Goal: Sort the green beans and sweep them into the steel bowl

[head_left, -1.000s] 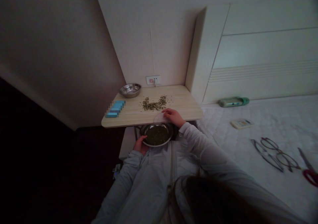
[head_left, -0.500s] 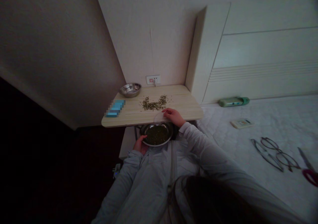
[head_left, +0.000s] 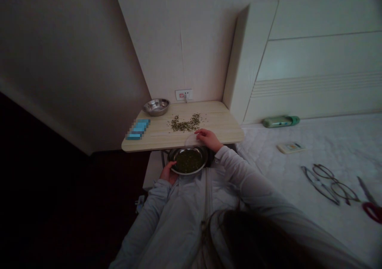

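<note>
My left hand grips the left rim of a steel bowl, its thumb over the edge. Small green grains, like mung beans, cover the bowl's bottom. The bowl is held against my lap, just below the table's front edge. Between the fingers of my right hand is a thin, clear round disc, which lies at the table edge above the bowl. Beyond it, more green grains are scattered in a rough U shape on the pale wooden table.
A second steel bowl stands at the table's back left, near a blurred blue item. A wall socket is behind. On the bed at right lie a green bottle-like object, a pale box, glasses and scissors.
</note>
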`<act>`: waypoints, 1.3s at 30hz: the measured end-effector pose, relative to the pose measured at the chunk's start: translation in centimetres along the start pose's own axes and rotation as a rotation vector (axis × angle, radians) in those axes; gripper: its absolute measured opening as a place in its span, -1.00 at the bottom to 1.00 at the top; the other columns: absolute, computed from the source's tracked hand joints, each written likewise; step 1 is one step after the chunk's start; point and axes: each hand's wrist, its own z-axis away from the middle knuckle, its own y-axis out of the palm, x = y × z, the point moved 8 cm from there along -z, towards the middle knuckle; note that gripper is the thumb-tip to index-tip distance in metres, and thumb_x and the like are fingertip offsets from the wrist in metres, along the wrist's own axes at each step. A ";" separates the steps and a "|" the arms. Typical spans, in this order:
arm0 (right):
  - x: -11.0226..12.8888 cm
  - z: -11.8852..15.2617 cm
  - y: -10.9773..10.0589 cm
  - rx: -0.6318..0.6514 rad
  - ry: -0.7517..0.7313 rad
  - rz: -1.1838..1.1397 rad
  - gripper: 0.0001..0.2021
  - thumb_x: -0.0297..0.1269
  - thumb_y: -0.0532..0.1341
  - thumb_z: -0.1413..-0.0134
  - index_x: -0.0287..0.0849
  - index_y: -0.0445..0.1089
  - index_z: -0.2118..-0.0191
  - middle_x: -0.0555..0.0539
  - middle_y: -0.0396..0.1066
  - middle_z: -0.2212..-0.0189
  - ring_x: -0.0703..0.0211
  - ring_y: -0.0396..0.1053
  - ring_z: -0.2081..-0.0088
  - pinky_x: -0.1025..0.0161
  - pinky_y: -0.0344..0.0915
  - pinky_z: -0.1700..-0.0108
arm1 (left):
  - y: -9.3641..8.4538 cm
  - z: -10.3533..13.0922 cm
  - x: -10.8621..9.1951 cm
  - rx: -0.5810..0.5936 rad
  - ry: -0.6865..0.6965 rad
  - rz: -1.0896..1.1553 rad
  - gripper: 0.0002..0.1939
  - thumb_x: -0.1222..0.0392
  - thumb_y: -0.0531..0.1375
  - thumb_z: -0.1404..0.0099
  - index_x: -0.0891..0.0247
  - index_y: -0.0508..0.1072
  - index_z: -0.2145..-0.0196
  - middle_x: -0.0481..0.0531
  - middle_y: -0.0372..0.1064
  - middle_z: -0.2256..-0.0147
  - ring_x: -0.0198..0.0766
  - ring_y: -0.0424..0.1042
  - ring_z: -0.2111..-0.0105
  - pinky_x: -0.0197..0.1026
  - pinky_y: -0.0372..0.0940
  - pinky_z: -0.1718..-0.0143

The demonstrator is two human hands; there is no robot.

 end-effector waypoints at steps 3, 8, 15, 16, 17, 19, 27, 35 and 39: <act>0.0 -0.1 -0.1 -0.008 0.006 0.003 -0.77 -0.35 0.03 0.25 -0.20 0.29 0.35 0.08 0.28 0.60 0.40 0.17 0.55 0.40 0.09 0.45 | -0.1 0.0 0.0 -0.016 0.000 0.000 -0.70 0.38 0.00 0.04 0.43 0.35 0.30 0.09 0.42 0.45 -0.16 0.33 0.28 -0.13 0.23 0.23; 0.2 0.0 -0.1 0.003 -0.012 0.004 -0.76 -0.36 0.03 0.25 -0.20 0.29 0.34 0.07 0.29 0.60 0.40 0.17 0.54 0.40 0.09 0.44 | -0.1 0.2 0.0 -0.039 -0.009 -0.007 -0.67 0.38 0.00 0.04 0.41 0.33 0.26 0.07 0.42 0.45 -0.16 0.33 0.27 -0.11 0.22 0.22; 0.4 0.1 -0.2 -0.005 -0.009 0.024 -0.76 -0.36 0.03 0.25 -0.20 0.30 0.35 0.06 0.30 0.58 0.40 0.17 0.55 0.40 0.09 0.45 | 0.1 0.6 -0.1 -0.046 0.008 -0.011 -0.72 0.38 0.00 0.04 0.41 0.37 0.33 0.08 0.42 0.46 -0.15 0.32 0.26 -0.13 0.22 0.22; 0.3 0.1 -0.1 -0.004 -0.009 0.022 -0.76 -0.36 0.03 0.25 -0.20 0.30 0.35 0.07 0.30 0.59 0.40 0.17 0.55 0.40 0.09 0.45 | 0.2 0.5 -0.1 -0.036 0.008 -0.004 -0.72 0.38 0.00 0.04 0.41 0.37 0.33 0.09 0.41 0.45 -0.15 0.32 0.26 -0.13 0.22 0.22; 0.3 0.0 -0.1 -0.002 -0.009 0.017 -0.76 -0.36 0.03 0.25 -0.20 0.29 0.34 0.07 0.30 0.59 0.40 0.17 0.55 0.40 0.09 0.45 | 0.2 0.5 -0.1 -0.027 0.005 0.001 -0.72 0.38 0.00 0.05 0.41 0.37 0.33 0.09 0.41 0.45 -0.15 0.32 0.26 -0.13 0.23 0.22; 0.2 0.0 -0.1 -0.005 -0.009 0.010 -0.76 -0.36 0.03 0.25 -0.20 0.29 0.34 0.07 0.30 0.59 0.40 0.17 0.55 0.40 0.09 0.44 | 0.2 0.4 -0.1 -0.020 -0.001 0.002 -0.72 0.38 0.00 0.05 0.41 0.36 0.33 0.09 0.41 0.45 -0.15 0.32 0.26 -0.12 0.22 0.22; 0.3 0.1 -0.2 -0.005 -0.003 0.005 -0.76 -0.34 0.04 0.26 -0.20 0.29 0.35 0.06 0.29 0.58 0.40 0.18 0.54 0.39 0.11 0.41 | 0.2 0.1 0.0 0.020 -0.003 0.006 -0.73 0.37 0.01 0.04 0.39 0.37 0.34 0.07 0.42 0.45 -0.16 0.31 0.24 -0.13 0.19 0.18; 0.4 0.1 -0.1 -0.004 -0.002 -0.014 -0.76 -0.36 0.03 0.25 -0.20 0.29 0.35 0.07 0.28 0.60 0.41 0.17 0.55 0.39 0.11 0.43 | 0.0 -0.1 0.0 0.021 0.003 0.009 -0.76 0.38 0.02 0.05 0.40 0.38 0.39 0.06 0.42 0.49 -0.17 0.32 0.26 -0.15 0.19 0.19; 0.1 0.0 -0.1 -0.014 -0.014 -0.008 -0.77 -0.35 0.03 0.25 -0.19 0.29 0.35 0.07 0.29 0.59 0.40 0.19 0.53 0.39 0.11 0.42 | 0.0 -0.1 -0.1 0.016 0.006 0.014 -0.74 0.38 0.01 0.04 0.37 0.38 0.36 0.04 0.42 0.47 -0.18 0.31 0.25 -0.15 0.19 0.18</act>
